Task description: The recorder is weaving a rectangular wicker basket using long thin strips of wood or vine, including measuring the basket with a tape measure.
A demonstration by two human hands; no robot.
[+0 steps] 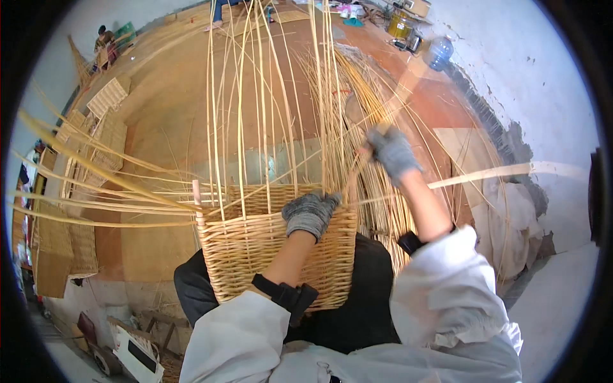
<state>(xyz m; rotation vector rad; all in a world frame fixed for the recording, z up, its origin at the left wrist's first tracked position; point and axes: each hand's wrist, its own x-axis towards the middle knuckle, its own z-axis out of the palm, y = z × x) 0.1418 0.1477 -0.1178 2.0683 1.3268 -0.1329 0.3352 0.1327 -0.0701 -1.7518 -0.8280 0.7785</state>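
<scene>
A partly woven rectangular wicker basket [274, 249] rests on my lap, with tall pale rods standing up from its far side. Other rods fan out from its left corner, beside a short peg [196, 191]. My left hand [311, 214], in a grey knitted glove, is closed over the near edge of the basket, by its right corner. My right hand [393, 153], gloved too and slightly blurred, is raised beyond that corner. Its fingers are curled near a rod that leads down to the corner; what lies inside them is hidden.
A long heap of loose rods [383, 207] lies on the floor to the right of the basket. Finished wicker baskets [105, 143] stand at the left. A clear blue water jug [438, 53] sits by the right wall; another person [105, 46] is at the far left.
</scene>
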